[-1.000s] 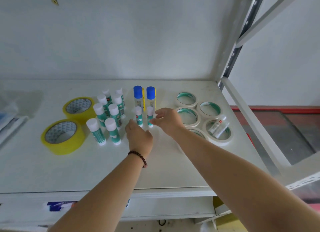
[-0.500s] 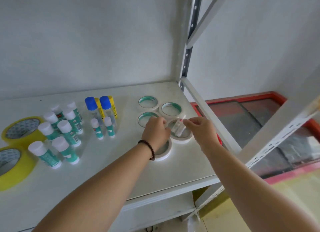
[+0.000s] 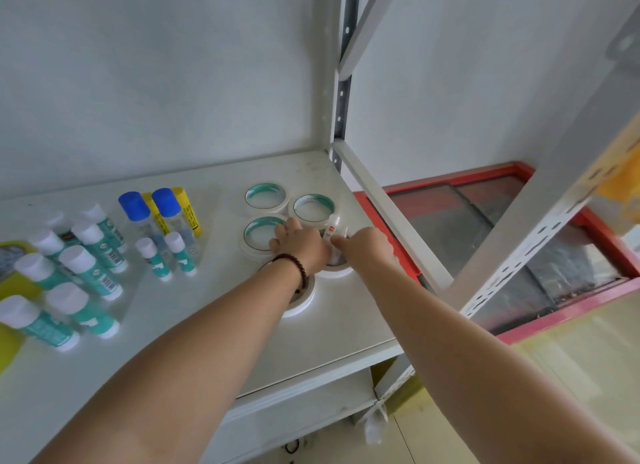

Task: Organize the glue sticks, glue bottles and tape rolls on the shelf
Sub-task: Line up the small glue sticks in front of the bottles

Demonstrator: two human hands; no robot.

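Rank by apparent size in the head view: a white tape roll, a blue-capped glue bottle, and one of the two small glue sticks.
1. White tape roll
2. Blue-capped glue bottle
3. Small glue stick, though it stands nearer the camera

I count five flat white tape rolls [image 3: 266, 197], ten white-capped teal glue sticks [image 3: 91, 271], two blue-capped clear glue bottles [image 3: 166, 207] at their one o'clock, and two hands.
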